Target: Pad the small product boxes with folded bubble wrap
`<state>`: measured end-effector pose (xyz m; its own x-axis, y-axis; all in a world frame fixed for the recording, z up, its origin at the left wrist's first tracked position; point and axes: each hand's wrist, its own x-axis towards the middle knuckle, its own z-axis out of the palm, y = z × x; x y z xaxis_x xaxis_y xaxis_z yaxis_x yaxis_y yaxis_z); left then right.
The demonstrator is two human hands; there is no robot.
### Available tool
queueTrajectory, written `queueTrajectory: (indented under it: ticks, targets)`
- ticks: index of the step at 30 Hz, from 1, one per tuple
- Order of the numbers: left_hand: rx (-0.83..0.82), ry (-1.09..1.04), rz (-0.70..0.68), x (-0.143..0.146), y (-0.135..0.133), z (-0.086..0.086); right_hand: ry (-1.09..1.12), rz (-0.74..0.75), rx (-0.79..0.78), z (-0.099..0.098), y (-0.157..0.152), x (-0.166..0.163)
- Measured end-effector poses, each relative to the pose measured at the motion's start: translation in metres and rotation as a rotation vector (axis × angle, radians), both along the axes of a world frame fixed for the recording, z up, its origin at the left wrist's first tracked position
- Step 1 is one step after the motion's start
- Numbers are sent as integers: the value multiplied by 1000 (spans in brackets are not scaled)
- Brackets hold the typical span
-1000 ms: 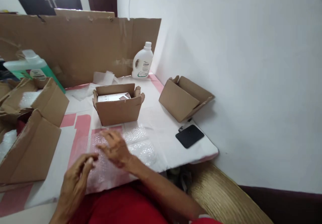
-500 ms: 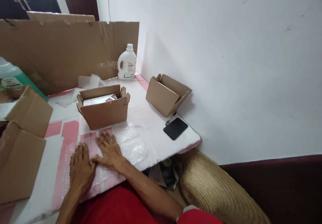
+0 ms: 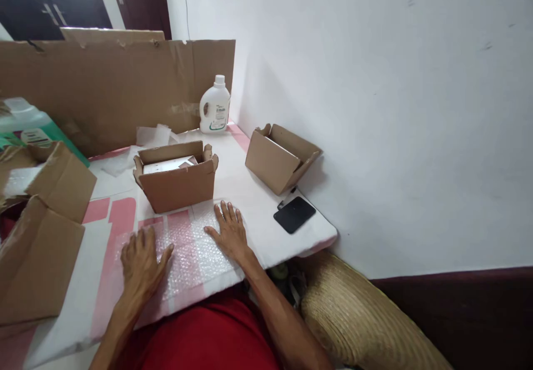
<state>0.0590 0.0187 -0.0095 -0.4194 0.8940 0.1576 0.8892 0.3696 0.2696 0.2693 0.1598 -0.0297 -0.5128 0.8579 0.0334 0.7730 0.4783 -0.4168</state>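
A clear sheet of bubble wrap lies spread flat along the near side of the table. My left hand rests palm down on its left part, fingers and thumb spread. At the sheet's right end my right hand also lies flat, its fingers apart. Bare bubble wrap shows between the two hands. Just beyond it stands an open cardboard box with a white item inside, only its top showing.
A second small cardboard box tilts by the wall, near a black phone-like slab. A white jug stands behind. Larger open cartons and a green-liquid bottle are at left. A woven straw item sits below the table's right edge.
My right hand has slid right across the bubble wrap, away from my left hand, which stays on the left part with its thumb now spread out. The view has shifted slightly.
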Motion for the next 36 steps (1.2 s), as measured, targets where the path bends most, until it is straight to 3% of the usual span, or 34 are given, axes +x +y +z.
queueTrajectory:
  ticks: [4,6,14,20,23,26,28,32,36]
  targets:
    - [24,-67,-176,11,28,-7,3,2,13,-1,0,0]
    - [-2,-57,-178,5,30,-14,-11,1,-2,-2,2,1]
    - [-114,43,50,-69,-19,-21,-49,2,-12,-3,2,-2]
    - [-39,13,96,-85,-48,-22,80,2,-122,11,4,19]
    - [50,53,-90,-79,-64,-21,153,162,-85,19,3,43]
    - [60,178,-371,-75,-81,-22,37,441,-110,21,0,65]
    - [47,255,-483,-75,-93,-22,-54,558,-138,19,-2,77]
    - [29,325,-584,-80,-116,-22,-128,657,-42,9,-11,98]
    - [14,226,-594,-84,-138,-18,-150,714,36,3,-20,112]
